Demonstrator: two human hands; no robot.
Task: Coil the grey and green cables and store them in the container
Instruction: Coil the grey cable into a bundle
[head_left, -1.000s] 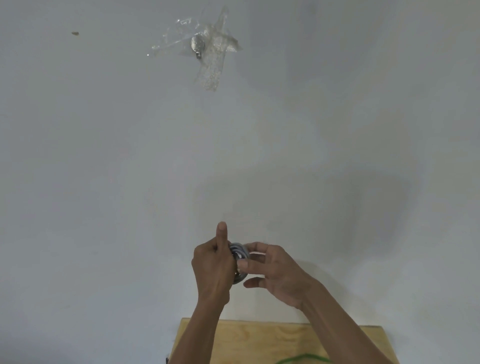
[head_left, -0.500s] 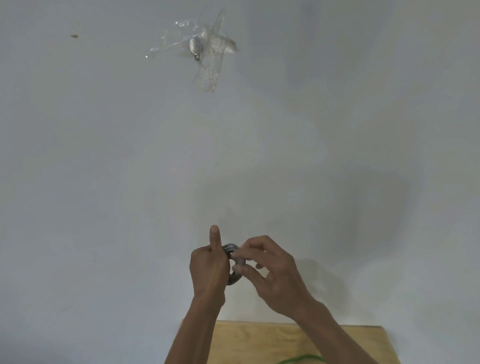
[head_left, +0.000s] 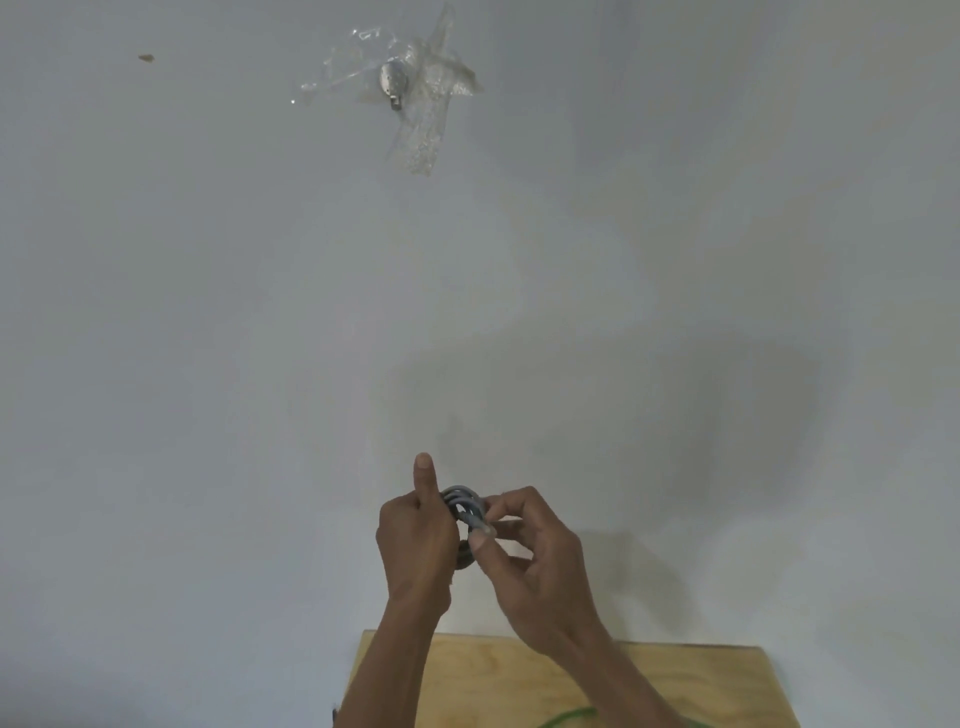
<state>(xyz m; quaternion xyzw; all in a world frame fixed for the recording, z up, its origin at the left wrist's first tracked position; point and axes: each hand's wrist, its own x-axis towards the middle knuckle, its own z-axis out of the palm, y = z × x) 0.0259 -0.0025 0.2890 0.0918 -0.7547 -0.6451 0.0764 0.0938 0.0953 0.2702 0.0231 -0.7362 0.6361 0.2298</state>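
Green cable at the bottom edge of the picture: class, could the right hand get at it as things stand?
Probably not straight away. The right hand is pinching the end of the grey cable, coiled in the left hand. The green cable lies on the wooden board beneath that forearm, nothing covering it.

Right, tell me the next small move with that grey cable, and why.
Probably tuck the loose end into the coil. The left hand grips the grey cable, already wound into loops, while the right hand pinches its plug end beside the loops. Securing that end should keep the coil from springing open. The container is out of view.
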